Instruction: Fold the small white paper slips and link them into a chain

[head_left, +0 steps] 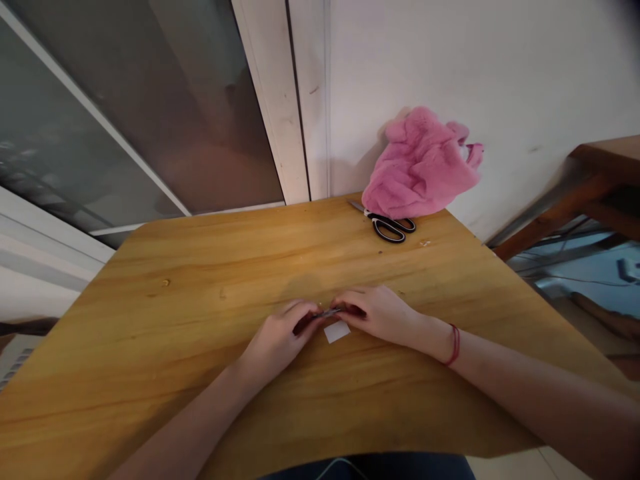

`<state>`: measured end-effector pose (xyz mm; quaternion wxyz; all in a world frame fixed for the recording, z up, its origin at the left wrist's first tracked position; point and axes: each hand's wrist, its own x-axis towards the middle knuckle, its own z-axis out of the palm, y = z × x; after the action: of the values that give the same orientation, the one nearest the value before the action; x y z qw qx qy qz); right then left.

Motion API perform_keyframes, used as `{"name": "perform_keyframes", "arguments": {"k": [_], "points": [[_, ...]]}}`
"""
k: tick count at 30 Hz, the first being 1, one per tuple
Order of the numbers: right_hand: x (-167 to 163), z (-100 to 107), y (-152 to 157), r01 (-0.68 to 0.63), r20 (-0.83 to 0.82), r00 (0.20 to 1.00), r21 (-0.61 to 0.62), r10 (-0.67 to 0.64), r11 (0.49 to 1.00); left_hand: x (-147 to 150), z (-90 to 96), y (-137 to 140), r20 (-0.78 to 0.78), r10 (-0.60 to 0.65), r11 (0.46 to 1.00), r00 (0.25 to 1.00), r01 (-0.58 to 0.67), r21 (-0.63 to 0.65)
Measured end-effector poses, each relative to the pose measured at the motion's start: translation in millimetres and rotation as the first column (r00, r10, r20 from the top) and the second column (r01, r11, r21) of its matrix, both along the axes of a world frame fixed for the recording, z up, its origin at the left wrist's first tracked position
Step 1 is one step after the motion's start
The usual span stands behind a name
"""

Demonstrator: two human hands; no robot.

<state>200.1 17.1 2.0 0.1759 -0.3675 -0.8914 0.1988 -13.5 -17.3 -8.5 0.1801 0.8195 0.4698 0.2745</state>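
Observation:
Between my two hands, over the middle of the wooden table, is a small thin dark flat piece seen nearly edge-on; its kind cannot be made out. My left hand pinches its left end between thumb and fingers. The right end is pinched by my right hand, which has a red string bracelet at the wrist. Just below the piece, a small white paper rectangle lies on the tabletop, close to the fingers of my right hand.
Black-handled scissors lie at the table's back right, partly under a pink fluffy cloth item against the white wall. A small ring-like bit is on the left. Beyond the right edge stands a wooden piece of furniture.

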Motion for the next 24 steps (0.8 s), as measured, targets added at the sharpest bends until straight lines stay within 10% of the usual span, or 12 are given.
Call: {"name": "perform_keyframes", "arguments": {"k": [9,15,24], "points": [[-2.9,-0.4,-1.1,0.013,0.032,0.999,-0.010,-0.013,1.000,1.1,-4.9,-0.1,0.042,0.053,0.993,0.998,-0.048,-0.104],[0.5,-1.7,3.8,0.106,0.001,0.994,-0.043,-0.106,0.993,3.3,3.7,-9.6,-0.066,0.013,0.998,0.998,-0.009,0.065],[6.5,-1.7,7.0,0.204,-0.053,0.977,-0.069,-0.208,0.977,16.0,1.3,-10.0,-0.083,0.006,0.988,0.997,-0.019,-0.153]]}}
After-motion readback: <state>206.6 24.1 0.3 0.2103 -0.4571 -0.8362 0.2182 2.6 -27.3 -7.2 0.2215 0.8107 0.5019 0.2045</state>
